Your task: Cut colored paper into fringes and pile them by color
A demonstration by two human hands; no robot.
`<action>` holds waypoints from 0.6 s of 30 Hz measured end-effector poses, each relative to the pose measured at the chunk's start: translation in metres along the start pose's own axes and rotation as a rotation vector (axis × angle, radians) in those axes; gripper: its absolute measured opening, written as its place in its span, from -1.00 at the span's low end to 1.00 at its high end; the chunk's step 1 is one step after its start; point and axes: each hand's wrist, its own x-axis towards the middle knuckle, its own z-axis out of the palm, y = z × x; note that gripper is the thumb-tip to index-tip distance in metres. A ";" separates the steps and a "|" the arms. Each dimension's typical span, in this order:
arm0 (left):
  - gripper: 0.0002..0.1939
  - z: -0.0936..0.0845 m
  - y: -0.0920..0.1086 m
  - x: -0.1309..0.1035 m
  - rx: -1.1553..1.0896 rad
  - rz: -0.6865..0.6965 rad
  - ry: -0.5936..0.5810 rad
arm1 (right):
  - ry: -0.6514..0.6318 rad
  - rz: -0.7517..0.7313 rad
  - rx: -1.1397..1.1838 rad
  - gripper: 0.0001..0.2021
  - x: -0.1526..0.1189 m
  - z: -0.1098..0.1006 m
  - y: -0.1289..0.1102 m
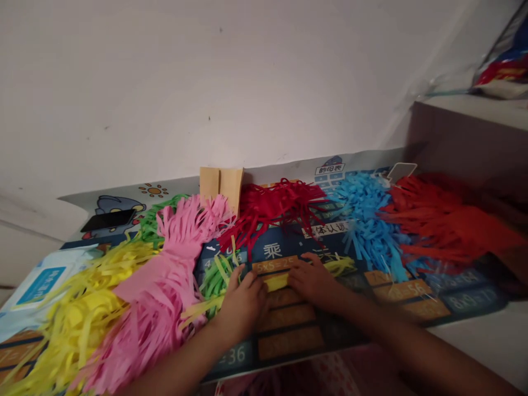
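A strip of yellow fringed paper (277,282) stretches between my two hands, low over the printed mat. My left hand (246,300) has its fingers curled over one end, with yellow fringe sticking out past the wrist. At the other end, my right hand (314,281) grips the strip, and more yellow fringe shows beyond its fingers. Close to my left hand lie a small green fringed bunch (215,278) and a large pink fringed paper (177,256). The undersides of my fingers are hidden.
Fringed bunches in yellow (97,308), dark red (276,203), blue (365,214) and orange-red (447,223) cover the mat (284,344). A folded tan card (231,184) stands at the wall. A dark phone (108,220) and a wipes packet (45,283) lie left. A box (462,148) stands right.
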 end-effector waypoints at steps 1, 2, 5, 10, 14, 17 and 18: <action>-0.91 0.000 0.001 0.001 -0.007 -0.020 0.009 | -0.006 0.032 0.005 -0.86 0.003 -0.001 0.001; -0.91 0.001 0.001 0.003 -0.014 -0.033 0.024 | -0.010 0.067 0.009 -0.87 0.006 -0.003 0.000; -0.94 0.004 0.000 0.004 -0.029 -0.045 0.086 | 0.012 0.119 0.002 -0.95 0.015 -0.011 -0.010; -0.91 0.011 -0.002 -0.008 -0.044 -0.019 0.105 | 0.077 -0.036 -0.044 -0.89 0.010 -0.004 -0.022; -0.87 0.013 -0.009 -0.020 -0.206 -0.035 0.190 | 0.146 0.003 0.095 -0.91 -0.012 0.015 0.000; -0.89 0.011 -0.017 -0.021 -0.367 -0.078 0.180 | 0.162 0.169 0.305 -0.97 -0.020 0.021 0.017; -0.89 0.011 -0.019 -0.020 -0.409 -0.099 0.158 | 0.141 0.227 0.373 -0.95 -0.020 0.020 0.022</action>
